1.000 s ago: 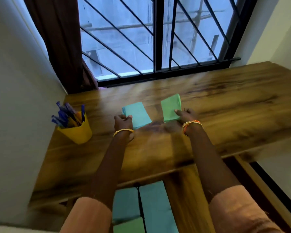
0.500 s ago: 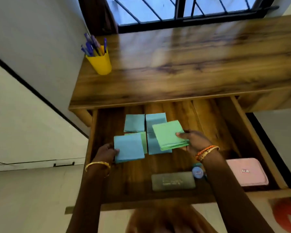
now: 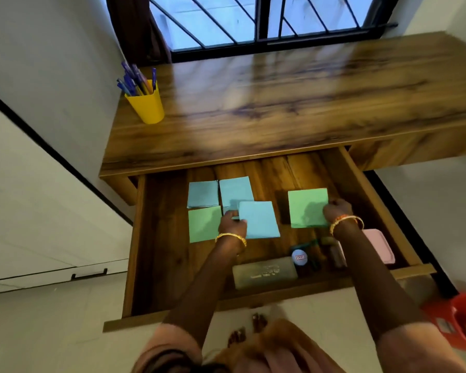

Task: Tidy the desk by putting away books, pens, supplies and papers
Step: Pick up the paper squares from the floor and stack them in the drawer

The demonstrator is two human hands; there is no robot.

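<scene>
An open wooden drawer under the desk top holds paper pads. My left hand holds the left edge of a blue pad low over the drawer floor. My right hand grips the right edge of a green pad at the drawer's middle right. Two more blue pads and a green pad lie at the back left of the drawer.
A yellow cup of pens stands at the desk's left rear. In the drawer front lie a grey case, a small round lid and a pink pouch. A red bucket sits on the floor at right.
Both hands carried the blue and green pads from the desk top down into the open drawer; since half a second ago the green pad moved right and the blue pad moved toward the centre.
</scene>
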